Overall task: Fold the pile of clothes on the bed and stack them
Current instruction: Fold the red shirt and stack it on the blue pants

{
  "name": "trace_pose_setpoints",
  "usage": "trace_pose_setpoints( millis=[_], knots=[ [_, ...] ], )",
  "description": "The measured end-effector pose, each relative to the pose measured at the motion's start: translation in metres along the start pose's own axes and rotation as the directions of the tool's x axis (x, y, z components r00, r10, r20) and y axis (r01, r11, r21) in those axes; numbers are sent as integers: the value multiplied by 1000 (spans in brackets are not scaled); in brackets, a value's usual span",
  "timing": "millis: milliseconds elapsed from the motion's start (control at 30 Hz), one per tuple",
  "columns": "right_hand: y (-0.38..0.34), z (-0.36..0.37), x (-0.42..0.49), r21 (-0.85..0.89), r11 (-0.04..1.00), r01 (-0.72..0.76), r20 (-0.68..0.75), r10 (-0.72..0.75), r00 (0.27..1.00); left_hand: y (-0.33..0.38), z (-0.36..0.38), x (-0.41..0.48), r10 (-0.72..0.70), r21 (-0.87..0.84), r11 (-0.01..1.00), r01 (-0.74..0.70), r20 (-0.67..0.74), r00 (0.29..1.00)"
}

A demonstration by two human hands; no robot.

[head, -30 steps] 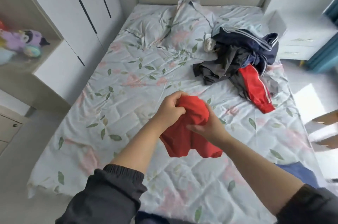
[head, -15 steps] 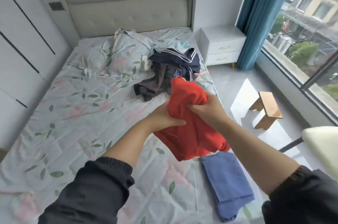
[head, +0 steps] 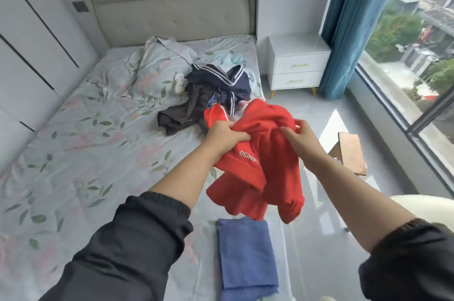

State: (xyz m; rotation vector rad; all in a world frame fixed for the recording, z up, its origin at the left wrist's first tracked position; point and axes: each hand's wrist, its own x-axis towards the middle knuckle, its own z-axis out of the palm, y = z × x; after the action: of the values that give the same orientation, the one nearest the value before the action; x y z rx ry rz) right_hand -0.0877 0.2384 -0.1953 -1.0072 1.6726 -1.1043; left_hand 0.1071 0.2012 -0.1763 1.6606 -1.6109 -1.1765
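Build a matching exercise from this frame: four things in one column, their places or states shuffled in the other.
1. red fabric garment with white lettering
2. folded blue cloth
3. navy garment with white stripes
4. white two-drawer nightstand

A. standing beside the floral-sheeted bed
B. crumpled on the bed, untouched
C. gripped by left hand and right hand
D. lying flat on the bed

Pairs: 1-C, 2-D, 3-B, 4-A

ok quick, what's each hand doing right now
Left hand: closed, gripping the crumpled red cloth garment with white lettering.
Right hand: closed, pinching the same red garment.
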Motion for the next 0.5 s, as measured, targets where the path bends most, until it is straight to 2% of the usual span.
trace_pose_setpoints(
  millis=[100,167,267,333,400,467,500],
  knots=[
    [21,-58,13,-50,998,-49,147,56,988,33,63,4,-110,-122,988,99,-84,990],
    [31,-88,15,-122,993,10,275,24,961,50,99,7,-202,-157,970,183,-109,973],
    [33,-124,26,-227,963,146,472,-23,881,72,138,14,-314,-275,923,269,-132,940],
    [39,-140,36,-345,891,294,538,-69,840,83,156,21,-353,-320,900,297,-136,926],
    [47,-149,48,-457,772,442,576,-122,809,94,167,30,-374,-358,881,310,-126,919],
    [55,-154,61,-525,678,515,582,-156,798,105,172,42,-392,-402,857,321,-106,914],
    [58,-155,68,-529,664,529,561,-194,805,110,173,48,-399,-417,848,327,-96,912]
  ],
)
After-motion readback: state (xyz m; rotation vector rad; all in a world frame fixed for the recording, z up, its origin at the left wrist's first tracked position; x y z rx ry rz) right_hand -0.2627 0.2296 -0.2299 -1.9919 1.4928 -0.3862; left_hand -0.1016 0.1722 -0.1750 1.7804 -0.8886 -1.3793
